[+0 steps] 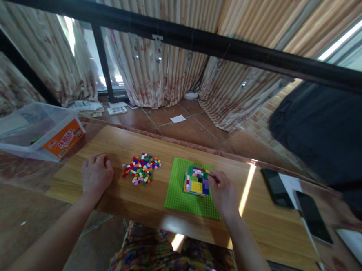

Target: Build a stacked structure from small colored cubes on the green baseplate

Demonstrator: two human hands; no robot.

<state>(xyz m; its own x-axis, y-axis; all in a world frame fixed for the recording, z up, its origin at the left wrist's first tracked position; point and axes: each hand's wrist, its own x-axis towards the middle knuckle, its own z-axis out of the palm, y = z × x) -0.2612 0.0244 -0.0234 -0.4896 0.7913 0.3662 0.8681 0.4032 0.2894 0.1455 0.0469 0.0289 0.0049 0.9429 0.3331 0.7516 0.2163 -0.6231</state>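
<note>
On a green studded baseplate stands a low, roughly square build of colourful toy bricks, with yellow, purple, green and white pieces on top. My right hand is at the build's right far corner, its thumb and fingers pinched together. Whatever is between those fingertips is too small and too covered to make out. To the left, my left hand rests on the wooden board with its fingers curled in, apart from the bricks. A loose pile of small mixed-colour bricks lies between that hand and the baseplate.
A clear plastic bin with an orange label stands beyond the board's left end. Two dark phones and white paper lie at the right. A dark rail crosses before the curtains. Papers lie behind the board.
</note>
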